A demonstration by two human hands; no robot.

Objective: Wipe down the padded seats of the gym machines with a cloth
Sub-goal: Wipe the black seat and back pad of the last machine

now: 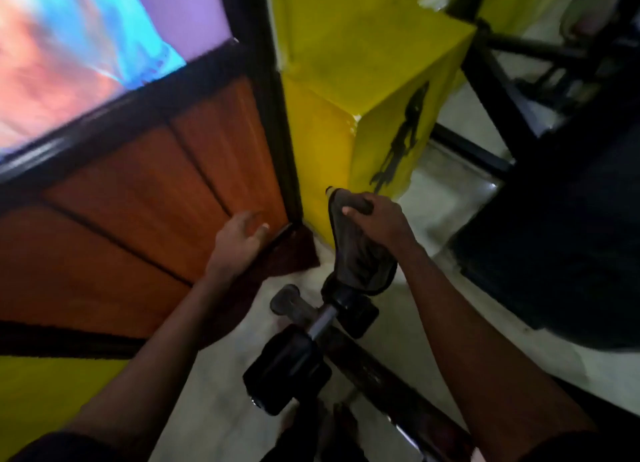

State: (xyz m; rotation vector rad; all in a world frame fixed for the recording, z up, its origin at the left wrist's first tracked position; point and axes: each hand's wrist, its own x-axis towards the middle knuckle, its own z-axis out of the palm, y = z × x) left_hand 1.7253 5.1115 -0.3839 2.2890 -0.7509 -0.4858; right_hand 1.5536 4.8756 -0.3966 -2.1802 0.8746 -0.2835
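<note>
A black padded saddle seat [362,264] stands on a metal post [325,320] in the middle of the view. My right hand [375,219] grips the saddle's narrow front end, with the fingers curled over it. My left hand [239,242] is out to the left of the seat, near the foot of a door. It holds a dark red cloth [294,254] that spreads out from under the palm and trails back along my forearm. The cloth is apart from the seat. The picture is blurred, so the finger hold on the cloth is unclear.
A brown wooden door [138,219] with a black frame fills the left. A yellow pillar [346,81] bearing a black figure stands behind the seat. Black machine frames [502,98] and a dark padded block [571,236] crowd the right. Black knobs [287,368] sit below the seat over pale floor tiles [221,392].
</note>
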